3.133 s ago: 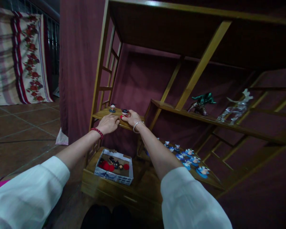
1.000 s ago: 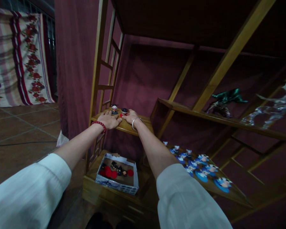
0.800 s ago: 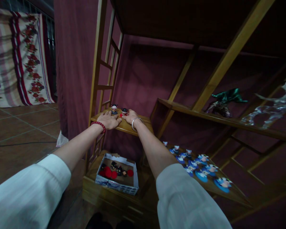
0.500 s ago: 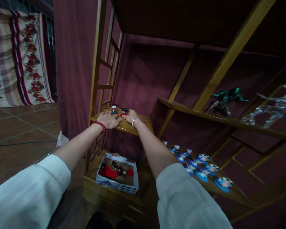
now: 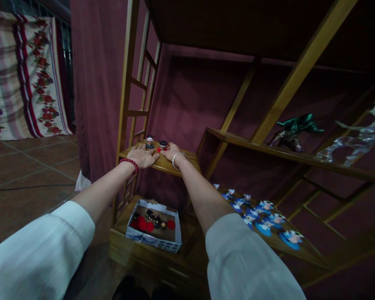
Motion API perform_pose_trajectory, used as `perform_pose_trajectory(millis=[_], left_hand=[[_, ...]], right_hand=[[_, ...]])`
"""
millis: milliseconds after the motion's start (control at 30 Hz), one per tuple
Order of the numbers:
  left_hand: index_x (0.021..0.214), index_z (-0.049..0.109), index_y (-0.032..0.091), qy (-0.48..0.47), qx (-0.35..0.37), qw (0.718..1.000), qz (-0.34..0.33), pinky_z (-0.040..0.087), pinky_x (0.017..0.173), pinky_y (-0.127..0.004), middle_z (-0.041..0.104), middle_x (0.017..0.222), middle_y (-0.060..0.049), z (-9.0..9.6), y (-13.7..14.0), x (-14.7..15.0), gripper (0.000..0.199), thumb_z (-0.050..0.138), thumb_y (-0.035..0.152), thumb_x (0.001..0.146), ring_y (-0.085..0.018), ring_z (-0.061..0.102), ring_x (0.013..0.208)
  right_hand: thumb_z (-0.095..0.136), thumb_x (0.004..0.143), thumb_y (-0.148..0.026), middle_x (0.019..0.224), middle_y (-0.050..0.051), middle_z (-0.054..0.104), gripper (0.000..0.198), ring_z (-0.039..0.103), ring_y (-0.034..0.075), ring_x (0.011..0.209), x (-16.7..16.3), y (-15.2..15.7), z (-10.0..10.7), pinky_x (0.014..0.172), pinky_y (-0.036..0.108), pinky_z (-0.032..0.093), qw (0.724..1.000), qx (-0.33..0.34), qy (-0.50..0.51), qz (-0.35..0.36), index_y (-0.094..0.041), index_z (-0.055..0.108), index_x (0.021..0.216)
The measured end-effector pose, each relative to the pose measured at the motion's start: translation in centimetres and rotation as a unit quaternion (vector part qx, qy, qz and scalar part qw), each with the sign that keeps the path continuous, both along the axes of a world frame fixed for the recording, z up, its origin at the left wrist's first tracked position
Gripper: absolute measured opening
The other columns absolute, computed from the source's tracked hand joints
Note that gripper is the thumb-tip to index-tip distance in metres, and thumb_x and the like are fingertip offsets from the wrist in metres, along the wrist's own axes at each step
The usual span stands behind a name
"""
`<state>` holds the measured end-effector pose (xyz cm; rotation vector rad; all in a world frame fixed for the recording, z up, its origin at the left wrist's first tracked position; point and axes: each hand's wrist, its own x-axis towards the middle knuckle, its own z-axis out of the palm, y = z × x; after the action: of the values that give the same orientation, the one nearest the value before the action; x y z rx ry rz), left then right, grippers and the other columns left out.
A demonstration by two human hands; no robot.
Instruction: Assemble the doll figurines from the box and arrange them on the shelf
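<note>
Two small black-haired figurines stand on a wooden shelf (image 5: 167, 167) in front of me. The left figurine (image 5: 149, 142) has a dark base and stands just beyond the fingers of my left hand (image 5: 142, 157). That hand lies flat on the shelf, fingers spread, with a red bead bracelet at its wrist. My right hand (image 5: 171, 153), wearing a silver bangle, is at the right side of the second figurine (image 5: 163, 146), which has a red base. Its fingers are curled against this figurine, and some of them are hidden.
Below, an open cardboard box (image 5: 154, 243) holds several dark figurines and red discs. Blue-based figurines (image 5: 264, 225) stand in rows on the shelf at right. A green ornament (image 5: 300, 125) and a clear deer-like ornament (image 5: 356, 143) sit higher up. A wooden lattice (image 5: 140, 85) borders the left.
The second figurine sits slightly more upright and its red base shows more. Both hands stay almost in place; the view has shifted very slightly.
</note>
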<state>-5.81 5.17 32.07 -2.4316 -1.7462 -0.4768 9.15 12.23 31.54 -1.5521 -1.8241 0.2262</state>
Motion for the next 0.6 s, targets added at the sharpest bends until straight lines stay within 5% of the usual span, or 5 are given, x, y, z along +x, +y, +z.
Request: perform_pose_trajectory(millis=[433, 600], left_hand=[[0.094, 0.062, 0.014, -0.058, 0.169, 0.984, 0.025, 0.033, 0.087, -0.036, 0.061, 0.103, -0.011, -1.5, -2.9, 0.0, 0.053, 0.014, 0.035, 0.087, -0.023, 0.052, 0.099], [0.102, 0.059, 0.018, -0.125, 0.193, 0.973, 0.010, 0.030, 0.091, -0.039, 0.060, 0.107, -0.009, -3.0, -4.7, -0.1, 0.048, 0.015, 0.033, 0.088, -0.022, 0.048, 0.104]], right_hand=[[0.058, 0.069, -0.021, 0.102, 0.008, 0.062, 0.041, 0.060, 0.015, 0.086, 0.5, -3.8, 0.5, 0.077, 0.025, 0.044, 0.999, -0.025, 0.035, -0.020, -0.015, 0.051, 0.109], [0.055, 0.072, -0.020, 0.105, 0.007, 0.061, 0.036, 0.059, 0.014, 0.090, 0.5, -7.0, 0.8, 0.080, 0.024, 0.044, 0.998, -0.033, 0.050, -0.007, -0.015, 0.053, 0.107]])
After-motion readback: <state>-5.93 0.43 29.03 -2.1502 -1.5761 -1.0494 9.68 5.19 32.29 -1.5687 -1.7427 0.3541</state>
